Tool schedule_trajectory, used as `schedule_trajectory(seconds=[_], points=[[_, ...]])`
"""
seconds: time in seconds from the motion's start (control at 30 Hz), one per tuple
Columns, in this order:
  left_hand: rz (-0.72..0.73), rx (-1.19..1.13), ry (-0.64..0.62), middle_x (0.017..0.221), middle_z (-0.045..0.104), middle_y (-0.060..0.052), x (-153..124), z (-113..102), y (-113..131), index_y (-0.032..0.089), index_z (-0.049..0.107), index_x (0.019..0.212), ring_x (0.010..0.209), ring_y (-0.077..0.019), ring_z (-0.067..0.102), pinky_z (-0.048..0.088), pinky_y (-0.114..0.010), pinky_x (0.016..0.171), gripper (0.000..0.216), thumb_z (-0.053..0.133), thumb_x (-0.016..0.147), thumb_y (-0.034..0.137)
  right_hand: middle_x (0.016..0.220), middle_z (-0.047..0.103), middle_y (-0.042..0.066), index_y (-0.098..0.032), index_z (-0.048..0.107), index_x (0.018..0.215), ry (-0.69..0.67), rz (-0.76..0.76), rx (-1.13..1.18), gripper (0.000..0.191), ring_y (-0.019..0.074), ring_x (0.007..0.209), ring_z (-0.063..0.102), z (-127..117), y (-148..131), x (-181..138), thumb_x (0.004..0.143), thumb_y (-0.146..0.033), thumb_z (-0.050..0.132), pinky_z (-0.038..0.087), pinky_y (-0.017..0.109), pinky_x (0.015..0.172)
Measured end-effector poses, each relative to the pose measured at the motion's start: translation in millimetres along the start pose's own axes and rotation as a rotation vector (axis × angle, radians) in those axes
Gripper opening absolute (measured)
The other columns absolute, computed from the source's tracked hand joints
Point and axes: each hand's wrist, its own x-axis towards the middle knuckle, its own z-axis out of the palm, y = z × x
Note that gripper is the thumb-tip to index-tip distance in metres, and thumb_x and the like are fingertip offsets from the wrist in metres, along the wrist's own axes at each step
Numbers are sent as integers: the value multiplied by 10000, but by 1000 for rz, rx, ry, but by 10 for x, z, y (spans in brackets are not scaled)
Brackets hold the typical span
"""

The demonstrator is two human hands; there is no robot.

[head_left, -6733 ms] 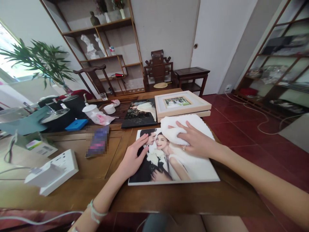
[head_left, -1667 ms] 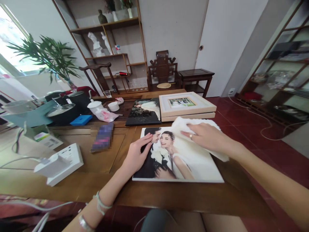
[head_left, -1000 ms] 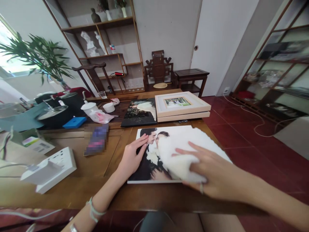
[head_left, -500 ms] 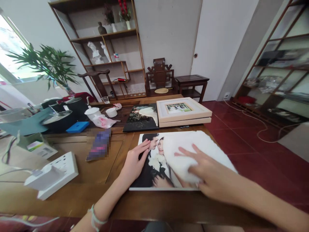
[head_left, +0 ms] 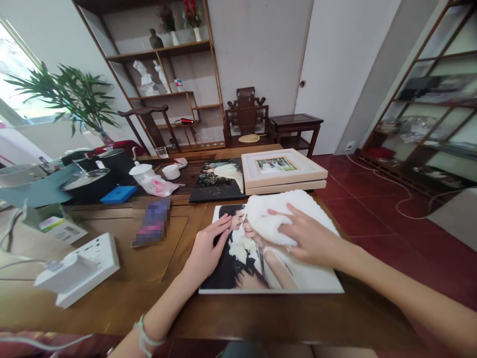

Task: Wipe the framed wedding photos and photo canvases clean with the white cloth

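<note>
A large wedding photo print [head_left: 316, 281] lies flat on the wooden table [head_left: 156, 293] in front of me. My left hand [head_left: 206, 248] rests flat on the print's left side, fingers stretched out. My right hand [head_left: 311, 238] presses a white cloth [head_left: 268, 216] onto the upper middle of the print, fingers bent over the cloth.
Behind the print lie a dark photo print [head_left: 218, 180] and two stacked light wooden frames [head_left: 283, 171]. To the left are a white power strip [head_left: 80, 268], a blurred booklet [head_left: 151, 221], a blue box [head_left: 118, 194], cups and dark pots [head_left: 89, 181]. Red tiled floor lies to the right.
My right hand has slid the cloth from the print's lower right up to its upper middle. The left hand has stayed on the print's left side.
</note>
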Motion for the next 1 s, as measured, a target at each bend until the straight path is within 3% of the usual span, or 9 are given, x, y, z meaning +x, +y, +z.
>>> schedule_trajectory(seconds=[0.1,0.2,0.37,0.5,0.6,0.73,0.9,1.0], points=[[-2,-8,7,1225,612,-69,4,-3,2,150,651,1116,1178,-204,543,422,-375,1023,312,460,883,232,1216,612,151,-163,649,875,41,11,-47,210,312,1290,394,40,211,176,742,-107,495,139,620,1072],[-5,-8,10,1221,613,-74,8,-3,11,149,656,1105,1169,-207,552,425,-386,1020,307,464,880,230,1225,598,179,-140,643,889,1,4,-59,248,309,1361,251,58,204,151,729,-65,469,149,635,1058],[-6,-14,26,1211,621,-71,11,4,24,168,670,1085,1164,-216,555,426,-405,1020,296,465,880,233,1448,374,137,-158,673,880,-104,-19,-3,278,342,1380,141,70,-275,-247,698,-59,488,121,670,1050],[-11,-20,27,1201,628,-67,15,8,24,176,676,1074,1158,-220,559,432,-403,1015,291,470,877,234,1460,353,84,-212,697,759,-189,-103,73,189,417,1353,166,121,-656,-545,687,-119,549,99,744,1000],[-4,-19,19,1208,624,-75,15,7,23,161,669,1086,1167,-217,552,426,-393,1020,298,469,879,238,1466,343,68,-213,693,730,-187,-139,84,182,405,1349,203,118,-736,-590,694,-115,543,114,725,1016],[-1,-7,15,1224,613,-75,14,8,18,164,663,1097,1168,-215,552,422,-401,1022,299,465,885,241,1439,397,111,-186,676,948,-123,-61,64,294,351,1364,217,64,-540,-380,701,-116,532,120,667,1057],[22,-10,14,1221,616,-89,24,8,2,147,652,1112,1183,-217,540,423,-398,1019,307,463,887,237,1152,633,174,-127,645,954,-28,-11,-13,227,320,1326,326,36,-85,140,813,-146,467,201,594,1056],[33,-6,13,1219,620,-80,31,0,-3,171,659,1104,1175,-224,547,431,-405,1010,298,470,883,242,1134,639,148,-130,623,1001,0,-19,-55,258,322,1273,400,34,81,383,821,-123,438,247,581,1028]])
